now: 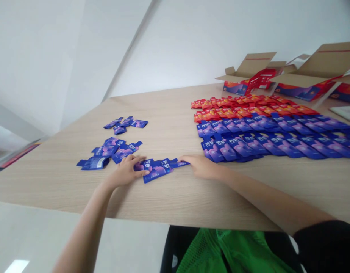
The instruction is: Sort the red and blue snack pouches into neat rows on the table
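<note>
Several flat blue-purple pouches [157,169] with pink round shapes and white lettering lie overlapping near the table's front edge. My left hand [128,172] has its thumb on top of the leftmost one and its fingers curled at the far edge. To the right, my right hand [199,165] pinches the end of another blue pouch [179,163], tilted so that it looks narrow. A loose cluster of the same pouches [109,151] lies just beyond my left hand. Farther back sits a smaller cluster of blue pouches [126,123].
Overlapping rows of blue pouches [249,146] lie on the right, with rows of red-orange pouches [243,110] behind them. Opened cardboard boxes [250,72] stand at the back right. Green mesh cloth [234,252] hangs below the table's [169,206] front edge.
</note>
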The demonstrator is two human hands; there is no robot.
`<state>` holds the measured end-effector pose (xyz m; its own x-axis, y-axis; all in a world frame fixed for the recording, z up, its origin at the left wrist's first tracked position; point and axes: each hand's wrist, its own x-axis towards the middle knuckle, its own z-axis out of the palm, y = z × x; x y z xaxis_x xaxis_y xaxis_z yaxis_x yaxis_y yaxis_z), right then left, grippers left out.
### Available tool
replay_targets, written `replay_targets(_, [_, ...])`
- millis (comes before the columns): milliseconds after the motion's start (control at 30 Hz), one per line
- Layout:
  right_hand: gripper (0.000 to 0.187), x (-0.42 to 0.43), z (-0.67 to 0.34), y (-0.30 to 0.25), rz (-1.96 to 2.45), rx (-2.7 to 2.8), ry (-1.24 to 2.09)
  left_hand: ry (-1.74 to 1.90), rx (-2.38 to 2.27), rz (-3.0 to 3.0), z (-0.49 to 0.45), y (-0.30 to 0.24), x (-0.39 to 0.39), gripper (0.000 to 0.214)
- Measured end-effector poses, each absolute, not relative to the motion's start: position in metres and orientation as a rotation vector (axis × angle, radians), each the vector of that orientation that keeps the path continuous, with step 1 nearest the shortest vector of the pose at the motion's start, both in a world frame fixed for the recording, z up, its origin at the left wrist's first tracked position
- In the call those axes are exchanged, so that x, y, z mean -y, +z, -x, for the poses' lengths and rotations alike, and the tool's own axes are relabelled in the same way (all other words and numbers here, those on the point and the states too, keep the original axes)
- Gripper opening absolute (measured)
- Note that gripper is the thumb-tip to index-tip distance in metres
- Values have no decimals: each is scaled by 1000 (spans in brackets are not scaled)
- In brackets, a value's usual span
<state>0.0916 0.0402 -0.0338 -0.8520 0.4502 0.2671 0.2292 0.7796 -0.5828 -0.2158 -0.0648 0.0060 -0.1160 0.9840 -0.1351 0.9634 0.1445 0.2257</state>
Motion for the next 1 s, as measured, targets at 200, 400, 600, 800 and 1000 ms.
replay_targets(200, [66,-33,-128,-13,408,2389,744,192,-1938,-1717,236,23,54,76])
replay_targets(400, [49,-22,-169,0,349,2343,603,28,-2039,-1661,235,37,38,35])
replay_targets(600, [44,-16,-186,10,391,2228,498,803,-1946,-1336,181,53,46,38])
replay_targets(800, [44,-12,-192,29,537,2001,482,1120,-1242,-859,43,42,63,37])
replay_targets(1000, [43,-19,-218,31,553,2038,509,1025,-863,-717,-31,26,58,47])
